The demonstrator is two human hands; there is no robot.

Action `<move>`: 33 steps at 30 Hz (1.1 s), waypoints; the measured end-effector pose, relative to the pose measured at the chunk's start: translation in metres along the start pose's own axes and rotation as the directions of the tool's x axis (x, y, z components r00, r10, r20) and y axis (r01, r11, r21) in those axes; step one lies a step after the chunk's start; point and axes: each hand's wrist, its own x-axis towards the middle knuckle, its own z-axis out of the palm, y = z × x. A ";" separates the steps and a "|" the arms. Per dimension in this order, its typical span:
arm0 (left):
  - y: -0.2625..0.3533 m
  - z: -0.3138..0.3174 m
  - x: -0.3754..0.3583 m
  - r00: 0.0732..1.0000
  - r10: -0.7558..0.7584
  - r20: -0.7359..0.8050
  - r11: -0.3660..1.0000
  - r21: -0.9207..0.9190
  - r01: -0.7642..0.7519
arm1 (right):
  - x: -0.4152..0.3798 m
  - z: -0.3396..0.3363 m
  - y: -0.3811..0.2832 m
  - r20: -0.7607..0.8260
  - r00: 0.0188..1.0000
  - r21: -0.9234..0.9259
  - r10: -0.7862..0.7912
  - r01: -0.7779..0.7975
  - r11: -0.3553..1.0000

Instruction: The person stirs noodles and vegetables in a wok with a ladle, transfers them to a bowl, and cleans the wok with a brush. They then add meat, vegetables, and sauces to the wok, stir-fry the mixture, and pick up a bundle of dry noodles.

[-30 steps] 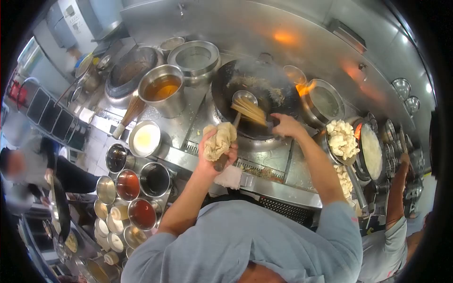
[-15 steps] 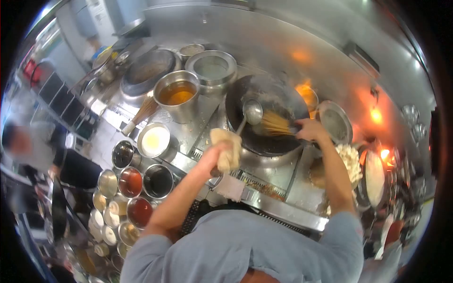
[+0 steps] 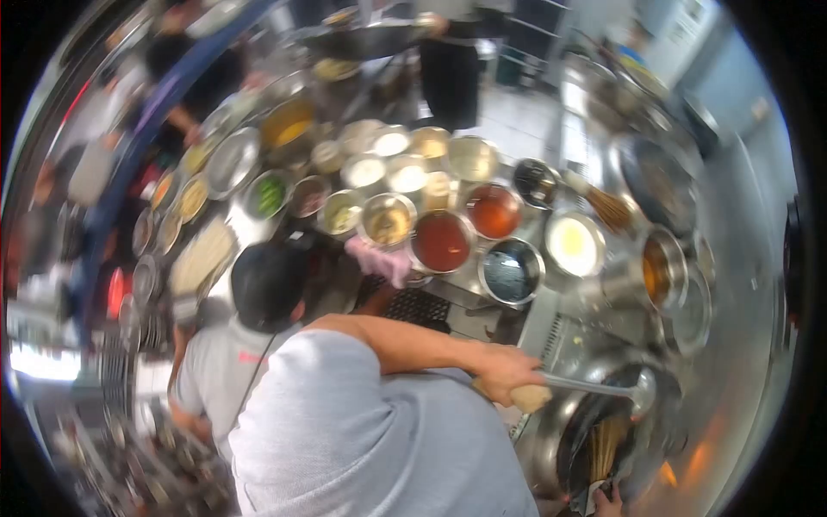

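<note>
My left hand (image 3: 506, 374) is closed around the handle of a metal ladle (image 3: 594, 387), with a bunched beige cloth (image 3: 531, 397) at the palm. The ladle's bowl hangs over the dark wok (image 3: 568, 444) at the lower right. Near the bottom edge, my right hand (image 3: 608, 501) is partly in view, its fingers around the end of a bamboo brush (image 3: 606, 444). The brush's bristles rest inside the wok. A white cloth or wrap shows beside the right fingers.
Pots of red sauce (image 3: 442, 242), dark liquid (image 3: 511, 270) and pale liquid (image 3: 575, 245) stand beyond my left arm. A pot of amber liquid (image 3: 656, 269) is at the right. A co-worker in a black cap (image 3: 269, 284) stands close on the left. Flame glows lower right.
The view has swung toward the left, so the sauce pots now sit in the middle and the wok at lower right. The capped co-worker has come into view. Both hands keep their tools.
</note>
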 end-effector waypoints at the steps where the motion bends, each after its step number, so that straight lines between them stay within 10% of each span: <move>1: 0.003 -0.002 0.001 0.999 0.013 -0.033 1.000 0.021 -0.013 | 0.028 0.012 0.011 -0.028 0.999 0.019 -0.032 0.032 0.999; 7: -0.012 0.020 0.020 0.951 -0.104 -0.292 0.994 -0.015 0.104 | 0.134 0.068 0.007 -0.095 0.994 0.155 -0.051 0.065 0.986; 18: -0.111 0.071 0.056 0.952 -0.232 -0.200 0.971 0.014 0.240 | 0.188 0.122 0.118 -0.243 0.879 0.752 0.410 -0.096 0.652; 19: -0.120 0.075 0.056 0.945 -0.249 -0.214 0.968 -0.016 0.252 | 0.148 0.101 0.062 -0.117 0.890 0.566 0.441 -0.305 0.766; 21: -0.133 0.082 0.058 0.928 -0.326 -0.180 0.945 -0.034 0.325 | 0.123 0.139 0.096 -0.203 0.959 0.562 0.199 -0.053 0.826; 23: -0.135 0.088 0.059 0.900 -0.404 -0.164 0.914 -0.058 0.401 | 0.077 0.093 0.038 0.095 0.738 0.744 0.668 -0.498 0.445; 25: -0.137 0.088 0.059 0.871 -0.468 -0.150 0.884 -0.074 0.462 | 0.065 0.063 0.007 0.309 0.562 0.763 0.767 -0.628 0.153; 29: -0.144 0.098 0.064 0.860 -0.481 -0.169 0.876 -0.135 0.463 | 0.075 0.043 0.017 0.453 0.637 0.818 0.624 -0.575 -0.007; 33: -0.138 0.092 0.056 0.881 -0.426 -0.205 0.904 -0.139 0.405 | 0.127 0.115 0.092 -0.044 0.909 0.639 0.414 -0.293 0.711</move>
